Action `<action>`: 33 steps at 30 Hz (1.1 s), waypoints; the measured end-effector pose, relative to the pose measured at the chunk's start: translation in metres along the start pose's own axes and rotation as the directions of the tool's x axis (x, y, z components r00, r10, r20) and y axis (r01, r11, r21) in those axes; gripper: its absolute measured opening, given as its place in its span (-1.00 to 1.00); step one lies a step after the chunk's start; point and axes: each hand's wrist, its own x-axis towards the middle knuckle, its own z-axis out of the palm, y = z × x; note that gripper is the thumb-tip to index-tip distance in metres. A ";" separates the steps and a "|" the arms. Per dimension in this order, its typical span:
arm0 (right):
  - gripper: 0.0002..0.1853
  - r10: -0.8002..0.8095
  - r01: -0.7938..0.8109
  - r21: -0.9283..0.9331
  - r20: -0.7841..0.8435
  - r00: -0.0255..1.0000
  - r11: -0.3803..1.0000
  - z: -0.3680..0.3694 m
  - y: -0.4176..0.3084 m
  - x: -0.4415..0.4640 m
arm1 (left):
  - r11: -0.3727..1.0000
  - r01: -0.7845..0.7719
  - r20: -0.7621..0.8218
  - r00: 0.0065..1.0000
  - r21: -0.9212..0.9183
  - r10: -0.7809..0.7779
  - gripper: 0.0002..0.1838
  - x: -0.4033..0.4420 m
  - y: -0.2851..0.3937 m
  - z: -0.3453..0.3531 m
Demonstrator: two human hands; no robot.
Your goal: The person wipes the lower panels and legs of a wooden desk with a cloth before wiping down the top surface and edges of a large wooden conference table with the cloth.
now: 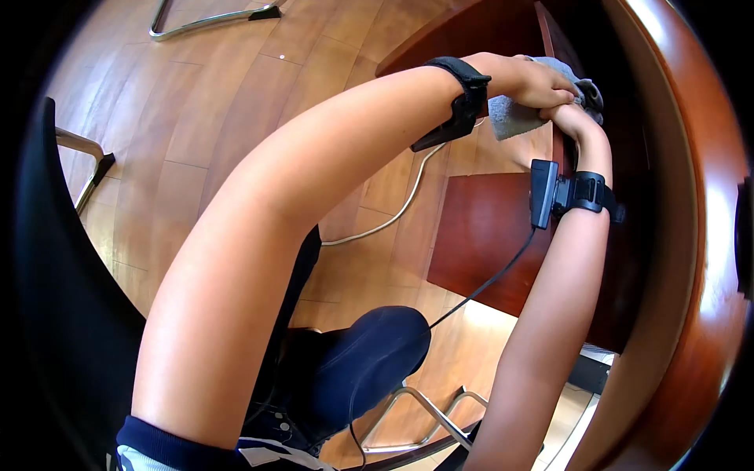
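A grey cloth is folded over the upright edge of a dark wooden panel inside the desk. My left hand is bent over the cloth, its fingers closed on it. My right hand meets it from below, and the two hands touch. Part of the right hand's fingers is hidden in the cloth and behind the left hand; the visible part presses on the cloth. A black strap with a device circles my left wrist. Another strap holds a small black box on my right wrist.
The desk's glossy curved edge runs down the right side. A lower wooden panel stands under it. A black cable hangs from the right wrist box. A white cord lies on the wood floor. Metal chair legs stand around.
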 end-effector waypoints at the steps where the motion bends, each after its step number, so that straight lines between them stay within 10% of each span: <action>1: -0.19 -0.007 0.007 0.004 0.000 1.000 1.000 -0.001 0.001 0.004 | 1.000 0.015 0.007 1.000 0.002 -0.015 -0.50 0.004 0.000 0.004; 20: -0.27 0.111 -0.008 0.423 -0.220 0.969 0.906 0.009 0.061 0.113 | 0.990 0.117 -0.102 0.987 -0.073 -0.124 -0.45 0.083 -0.060 0.054; 25: -0.40 0.001 0.183 0.672 -0.263 0.965 0.717 0.024 0.094 0.097 | 0.999 0.035 -0.220 0.975 0.026 -0.028 -0.45 0.101 -0.066 0.093; 33: -0.57 0.073 0.058 0.877 -0.106 0.992 0.477 0.014 0.056 0.043 | 0.977 0.074 -0.175 0.984 0.200 -0.038 -0.46 0.117 -0.074 0.092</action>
